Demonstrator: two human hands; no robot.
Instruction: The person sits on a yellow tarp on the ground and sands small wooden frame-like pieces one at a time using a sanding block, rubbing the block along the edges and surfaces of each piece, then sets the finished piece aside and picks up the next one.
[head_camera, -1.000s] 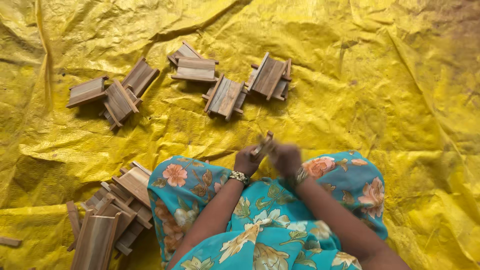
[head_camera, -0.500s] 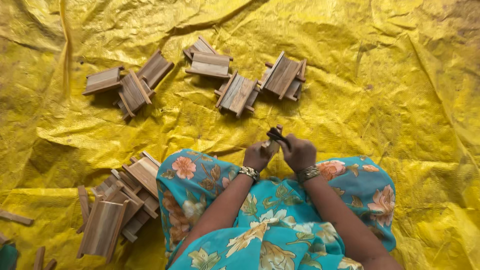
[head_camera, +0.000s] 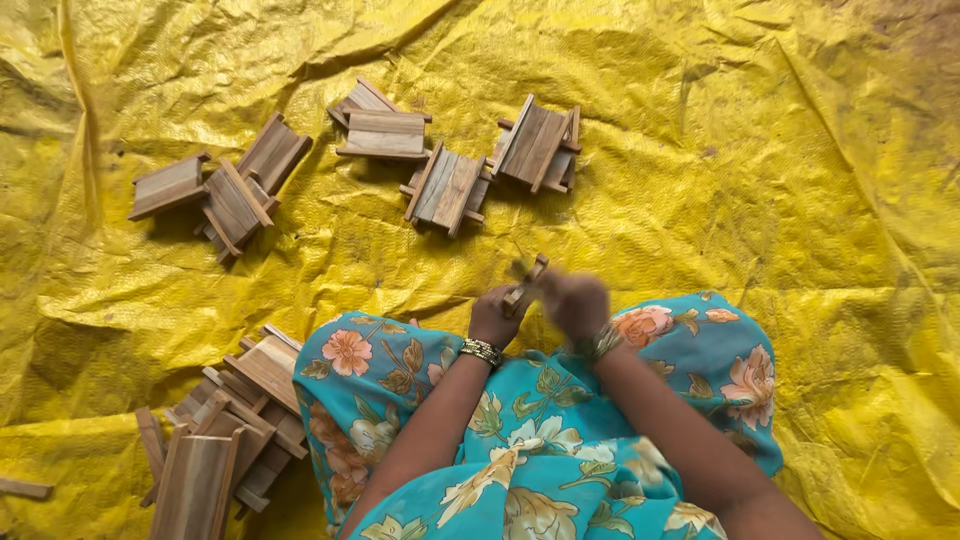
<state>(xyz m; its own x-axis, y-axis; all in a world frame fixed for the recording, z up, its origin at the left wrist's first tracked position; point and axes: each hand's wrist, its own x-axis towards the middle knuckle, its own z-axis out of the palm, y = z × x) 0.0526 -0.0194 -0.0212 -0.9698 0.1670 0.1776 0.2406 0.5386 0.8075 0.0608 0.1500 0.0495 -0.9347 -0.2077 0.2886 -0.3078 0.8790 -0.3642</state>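
Far left, a heap of wooden pieces (head_camera: 225, 430) lies on the yellow tarp (head_camera: 780, 150), flat slats and small slatted frames piled loosely beside the person's knee. Up above, three frames (head_camera: 222, 190) sit in a cluster, and to their right a second cluster (head_camera: 455, 160) of four, each a little panel with cross-bars, some tipped on edge.

Centre now: the left hand (head_camera: 494, 318), beaded bracelet at the wrist, is closed around the lower end of a small wooden piece (head_camera: 527, 283), which stands tilted just above the lap, over the edge of the teal floral cloth (head_camera: 540, 440). The right hand (head_camera: 574, 303) is blurred, but its grip looks pressed onto the same piece from the right side. Exactly which fingers pinch it cannot be told.

As for handling, the piece looks light and stiff, dry wood with squared edges, not slippery. The thin cross-bars are probably the weak spot, likely to snap or pop loose if levered. A sound hold would be on the flat faces or long edges of the main body, thumb against fingers, as the left hand seems to do.

To the right, only crumpled tarp. No packages, labels or signs show anywhere.
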